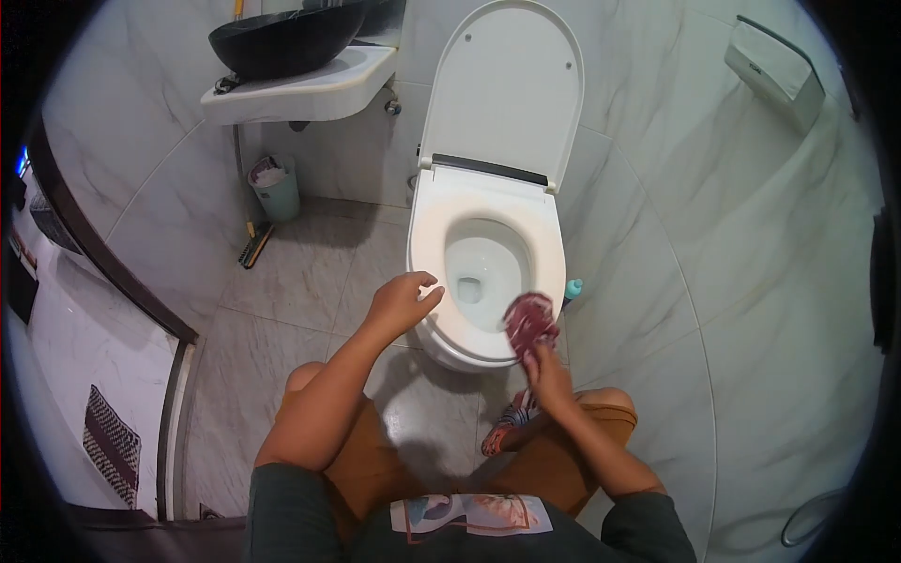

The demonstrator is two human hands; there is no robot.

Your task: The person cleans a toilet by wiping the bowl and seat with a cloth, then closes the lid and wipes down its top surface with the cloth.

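In front of me stands a white toilet (427,220) with its lid (507,94) raised and its seat down. My right hand (549,375) grips a dark red and white cloth (530,319) over the front right part of the seat. My left hand (405,302) is at the seat's left edge, fingers loosely curled and apart, with nothing held; whether it touches the seat I cannot tell. Some water shows at the bottom of the bowl.
A black basin (282,42) rests on a white counter (310,98) at the upper left. Below are a small bin (275,192) and a floor brush (253,246). A teal-capped bottle (573,289) stands right of the toilet. A paper holder (774,70) hangs on the right wall.
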